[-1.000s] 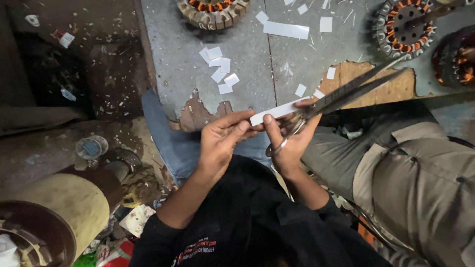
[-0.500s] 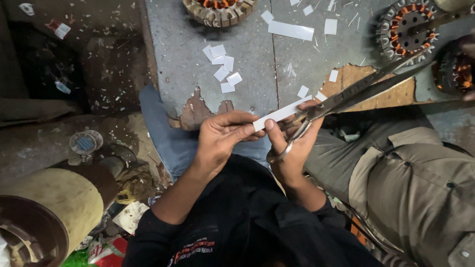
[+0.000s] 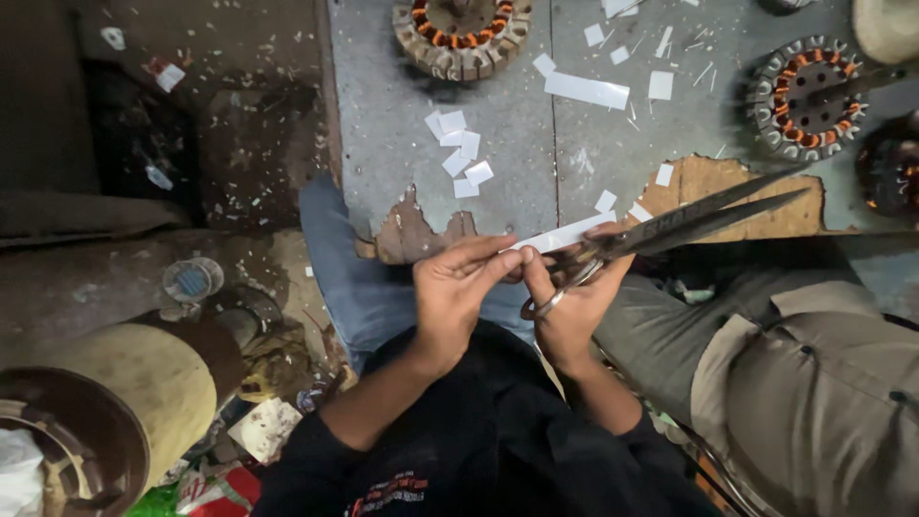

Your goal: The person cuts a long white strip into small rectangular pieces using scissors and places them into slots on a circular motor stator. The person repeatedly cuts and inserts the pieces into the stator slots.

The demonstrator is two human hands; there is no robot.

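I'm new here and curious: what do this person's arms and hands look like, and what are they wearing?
Both hands, left and right, are bare: no gloves or rings that I can see. The forearms are bare too. A black top with small red and white print covers the upper arms.

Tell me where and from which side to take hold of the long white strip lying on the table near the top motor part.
Grip the white strip at one short end, coming from above. It lies flat on the grey table, thin and long, so fingers should pinch an end edge; small cut pieces lie apart from it.
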